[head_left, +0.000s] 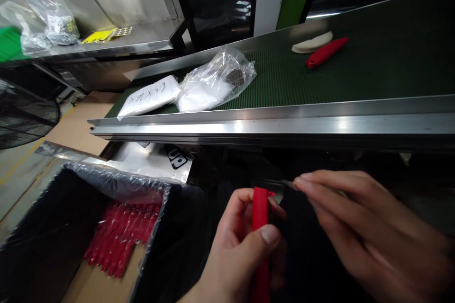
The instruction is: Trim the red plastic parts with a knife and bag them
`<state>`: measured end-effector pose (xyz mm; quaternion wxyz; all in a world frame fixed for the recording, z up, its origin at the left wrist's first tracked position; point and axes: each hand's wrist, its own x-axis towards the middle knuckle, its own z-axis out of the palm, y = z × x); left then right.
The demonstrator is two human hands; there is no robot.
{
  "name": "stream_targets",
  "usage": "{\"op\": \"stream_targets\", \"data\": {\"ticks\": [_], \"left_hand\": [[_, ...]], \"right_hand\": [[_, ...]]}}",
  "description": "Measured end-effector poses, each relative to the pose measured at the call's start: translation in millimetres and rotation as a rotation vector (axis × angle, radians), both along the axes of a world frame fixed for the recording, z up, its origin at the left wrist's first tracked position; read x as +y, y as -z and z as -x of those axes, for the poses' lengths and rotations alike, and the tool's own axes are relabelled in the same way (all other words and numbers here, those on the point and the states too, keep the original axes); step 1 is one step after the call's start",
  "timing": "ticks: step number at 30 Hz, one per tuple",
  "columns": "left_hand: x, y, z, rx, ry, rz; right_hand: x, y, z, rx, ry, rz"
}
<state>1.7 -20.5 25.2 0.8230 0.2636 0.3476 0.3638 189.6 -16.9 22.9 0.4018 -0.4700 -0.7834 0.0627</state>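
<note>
My left hand (239, 241) grips a red plastic piece (260, 213) upright, thumb pressed on its front. My right hand (359, 227) pinches a thin metal blade (275, 184) whose tip meets the top of the red piece. Both hands are low in front of me, below the steel rail (270, 125) of a green conveyor belt (373, 71). On the belt at the far right lie another red piece (326, 52) and a white curved piece (312, 42).
A black box lined with clear plastic (117, 184) at lower left holds several red pieces (121, 234). Two white-filled plastic bags (199, 87) lie on the belt's left end. A fan grille (24, 113) stands at far left, with a steel cabinet (117, 4) behind.
</note>
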Motion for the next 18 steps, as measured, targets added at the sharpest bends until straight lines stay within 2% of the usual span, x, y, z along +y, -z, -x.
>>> {"op": "stream_targets", "data": {"ticks": [5,10,14,18], "left_hand": [[3,5.8,0,-0.150,0.001,0.016],[3,11.1,0,-0.268,0.016,0.071],[2,17.9,1,-0.377,0.034,0.010],[2,13.6,4,-0.381,0.087,0.073]], "right_hand": [[-5,0.9,8,-0.048,-0.087,0.011],[-2,0.1,14,-0.021,-0.066,0.001],[-2,-0.3,14,-0.036,-0.078,0.001],[-2,3.5,12,-0.021,-0.084,0.010]]}}
